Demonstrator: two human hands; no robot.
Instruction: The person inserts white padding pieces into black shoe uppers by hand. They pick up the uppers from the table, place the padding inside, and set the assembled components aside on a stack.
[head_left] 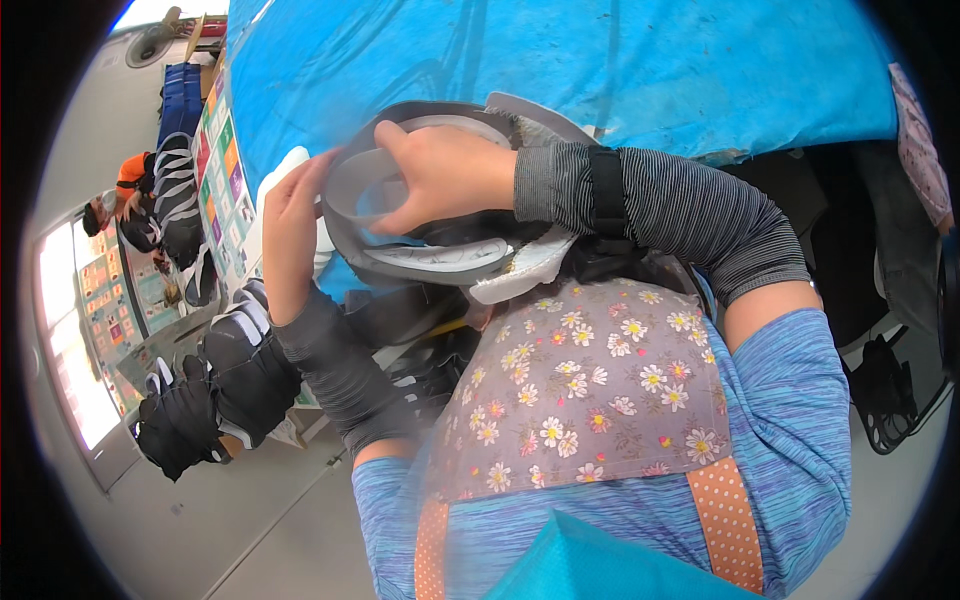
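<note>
Currently, head view, one moment, two bare hands at work above the person's lap:

- The shoe upper (430, 235), a grey and white unfinished piece with a dark rim, is held up in front of the chest, over the flowered apron (590, 390), its opening turned toward the camera.
- The right hand (445, 175) reaches in from the right with fingers curled over the top rim and partly inside the opening, closed on the piece; this grip looks meant to keep the opening spread and steady.
- The left hand (290, 225) stands upright against the left side of the upper, palm toward it, fingers extended and touching its outer wall. It seems to brace or press rather than clamp; whether any finger hooks round the far side cannot be told.
- So the upper sits between the two hands, right hand above and in it, left hand beside it.
- Both forearms wear dark striped sleeves (670, 205).
- White lining (525, 270) hangs from the lower edge of the upper, just above the apron.
- A pile of dark shoe uppers (215, 385) lies to the person's left, near the left elbow, apart from the hands.
- A blue sheet (560, 70) covers the surface beyond the hands.
</note>
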